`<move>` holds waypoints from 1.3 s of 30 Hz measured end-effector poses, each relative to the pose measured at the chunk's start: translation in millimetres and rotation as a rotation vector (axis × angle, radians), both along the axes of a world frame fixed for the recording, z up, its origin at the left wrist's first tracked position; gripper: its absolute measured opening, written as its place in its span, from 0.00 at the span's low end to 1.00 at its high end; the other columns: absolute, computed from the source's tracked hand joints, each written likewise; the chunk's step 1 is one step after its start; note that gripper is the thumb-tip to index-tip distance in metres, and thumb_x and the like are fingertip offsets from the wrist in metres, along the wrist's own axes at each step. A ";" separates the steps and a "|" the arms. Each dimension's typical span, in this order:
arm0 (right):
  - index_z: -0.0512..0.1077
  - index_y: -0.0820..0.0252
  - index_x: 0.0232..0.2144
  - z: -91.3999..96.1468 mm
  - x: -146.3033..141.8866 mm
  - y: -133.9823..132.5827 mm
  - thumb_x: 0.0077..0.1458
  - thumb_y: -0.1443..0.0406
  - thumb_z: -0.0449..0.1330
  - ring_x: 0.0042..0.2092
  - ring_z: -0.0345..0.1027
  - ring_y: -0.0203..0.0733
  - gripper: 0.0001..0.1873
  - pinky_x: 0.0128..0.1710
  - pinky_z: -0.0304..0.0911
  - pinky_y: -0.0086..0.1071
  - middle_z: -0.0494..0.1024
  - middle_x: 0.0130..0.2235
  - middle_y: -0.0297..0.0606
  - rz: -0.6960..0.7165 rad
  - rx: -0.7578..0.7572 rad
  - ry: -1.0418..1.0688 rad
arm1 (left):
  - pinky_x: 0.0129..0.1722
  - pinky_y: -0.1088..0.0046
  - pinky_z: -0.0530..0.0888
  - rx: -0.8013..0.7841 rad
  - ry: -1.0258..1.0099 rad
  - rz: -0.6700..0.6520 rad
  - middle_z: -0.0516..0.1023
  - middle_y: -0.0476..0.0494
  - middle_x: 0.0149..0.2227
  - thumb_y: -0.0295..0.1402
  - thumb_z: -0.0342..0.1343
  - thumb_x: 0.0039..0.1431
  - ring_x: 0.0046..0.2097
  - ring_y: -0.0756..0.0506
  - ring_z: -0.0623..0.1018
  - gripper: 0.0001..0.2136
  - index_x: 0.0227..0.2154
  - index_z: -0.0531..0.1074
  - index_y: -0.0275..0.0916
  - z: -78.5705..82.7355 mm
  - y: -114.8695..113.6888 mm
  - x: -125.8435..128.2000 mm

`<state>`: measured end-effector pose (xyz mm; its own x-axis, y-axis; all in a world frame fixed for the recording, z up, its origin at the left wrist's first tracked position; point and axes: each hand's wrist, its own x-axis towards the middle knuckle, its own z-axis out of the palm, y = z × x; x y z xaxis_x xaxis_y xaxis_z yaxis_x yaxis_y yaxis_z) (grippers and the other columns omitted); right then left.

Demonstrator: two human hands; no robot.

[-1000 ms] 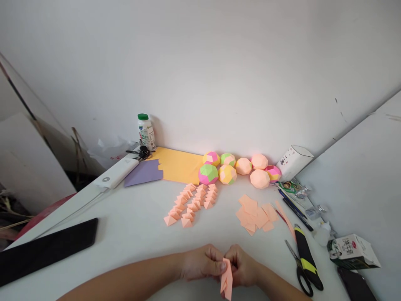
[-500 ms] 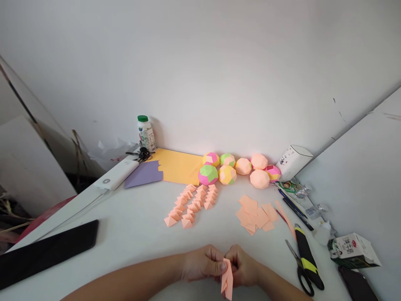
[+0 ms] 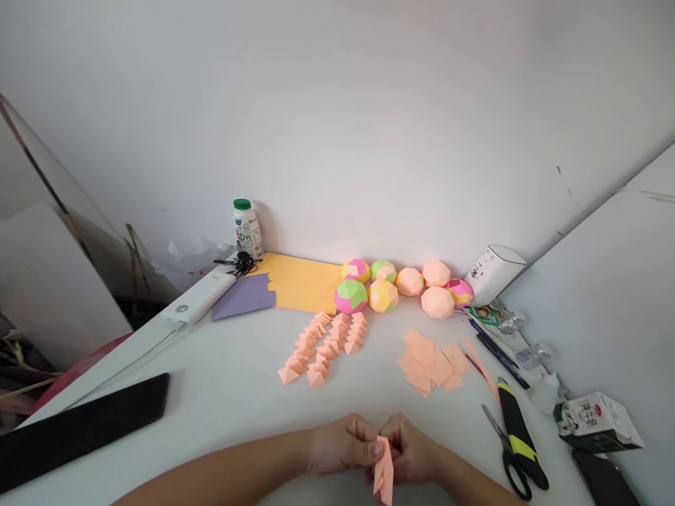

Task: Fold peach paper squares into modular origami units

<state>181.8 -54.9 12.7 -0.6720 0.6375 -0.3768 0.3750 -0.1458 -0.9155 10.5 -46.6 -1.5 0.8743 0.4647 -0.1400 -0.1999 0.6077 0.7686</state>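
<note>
Low in the view, a folded peach paper piece (image 3: 384,472) is pinched between my two hands above the table's near side. My left hand (image 3: 345,446) is closed on it, thumb pressed flat on its upper part. Against its right side, my right hand (image 3: 410,450) has curled fingers gripping the same paper; some fingertips are hidden behind it. Farther off lie rows of folded peach paper units (image 3: 316,351), with loose peach paper pieces (image 3: 429,362) to their right. Behind them sit several many-sided paper balls (image 3: 351,296) in green, pink, yellow and peach.
Scissors (image 3: 509,453) and a black-and-yellow utility knife (image 3: 522,436) lie at right, near a milk carton (image 3: 598,425). Orange paper (image 3: 303,281), purple paper (image 3: 243,295) and a bottle (image 3: 247,228) stand back left. A long black object (image 3: 84,429) is at left.
The view has shifted very slightly. Both hands keep their grip on the folded paper, which has hardly moved.
</note>
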 end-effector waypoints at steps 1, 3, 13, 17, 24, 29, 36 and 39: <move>0.66 0.66 0.14 1.4 -0.4 0.0 0.35 0.51 0.68 0.22 0.57 0.30 0.24 0.21 0.54 0.24 0.60 0.17 0.29 -0.006 -0.002 0.001 | 0.28 0.73 0.62 -0.004 0.000 0.001 0.71 0.45 0.19 0.50 0.64 0.40 0.23 0.50 0.67 0.21 0.20 0.77 0.32 -0.3 0.0 0.0; 0.65 0.65 0.13 4.4 -1.1 0.0 0.34 0.51 0.68 0.21 0.56 0.30 0.24 0.21 0.54 0.24 0.60 0.17 0.28 -0.016 -0.006 0.007 | 0.28 0.74 0.62 -0.009 0.000 -0.001 0.72 0.44 0.19 0.50 0.64 0.39 0.24 0.50 0.68 0.21 0.19 0.77 0.32 -0.2 0.0 0.0; 0.62 0.62 0.15 -5.0 -5.8 0.3 0.41 0.52 0.65 0.19 0.54 0.30 0.22 0.20 0.52 0.26 0.60 0.16 0.28 -0.137 0.018 0.120 | 0.27 0.74 0.61 -0.066 -0.018 0.048 0.73 0.42 0.20 0.49 0.63 0.42 0.24 0.49 0.70 0.21 0.20 0.77 0.31 6.1 5.7 -0.7; 0.57 0.59 0.20 -15.1 -4.6 7.6 0.48 0.54 0.60 0.23 0.56 0.32 0.19 0.23 0.55 0.27 0.65 0.21 0.31 -0.403 0.244 0.308 | 0.28 0.74 0.64 -0.007 0.027 0.322 0.73 0.42 0.21 0.49 0.59 0.48 0.23 0.51 0.69 0.22 0.21 0.75 0.30 5.1 22.5 -1.7; 0.61 0.57 0.44 -25.9 0.6 11.0 0.54 0.63 0.55 0.27 0.60 0.34 0.14 0.26 0.60 0.27 0.67 0.34 0.37 -0.379 0.708 0.238 | 0.26 0.71 0.67 0.216 0.261 0.514 0.71 0.47 0.19 0.53 0.54 0.50 0.21 0.49 0.71 0.23 0.20 0.72 0.33 3.7 40.9 -4.3; 0.64 0.54 0.46 -34.7 -0.8 13.6 0.57 0.65 0.53 0.26 0.63 0.33 0.13 0.25 0.61 0.26 0.70 0.33 0.36 -0.361 0.848 0.148 | 0.28 0.72 0.69 0.213 0.208 0.490 0.72 0.47 0.21 0.51 0.52 0.53 0.24 0.49 0.71 0.22 0.21 0.73 0.34 6.6 39.3 -4.4; 0.70 0.60 0.40 -32.5 1.1 15.2 0.57 0.61 0.53 0.24 0.64 0.35 0.11 0.24 0.61 0.25 0.73 0.28 0.37 -0.419 0.773 0.069 | 0.28 0.71 0.70 0.224 0.211 0.452 0.74 0.45 0.23 0.50 0.51 0.54 0.24 0.49 0.71 0.22 0.22 0.71 0.34 1.5 38.9 -4.4; 0.70 0.61 0.38 -30.1 -0.1 14.5 0.57 0.59 0.53 0.23 0.62 0.33 0.13 0.22 0.60 0.25 0.72 0.26 0.36 -0.410 0.712 0.061 | 0.27 0.71 0.70 0.246 0.242 0.452 0.73 0.46 0.22 0.52 0.50 0.53 0.24 0.49 0.71 0.23 0.21 0.69 0.34 -0.4 38.2 -3.9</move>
<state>181.7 -40.4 -17.4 -0.3398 0.9094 0.2399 0.3648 0.3626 -0.8576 6.5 -8.4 -1.8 0.5376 0.8293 -0.1523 -0.1989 0.3002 0.9329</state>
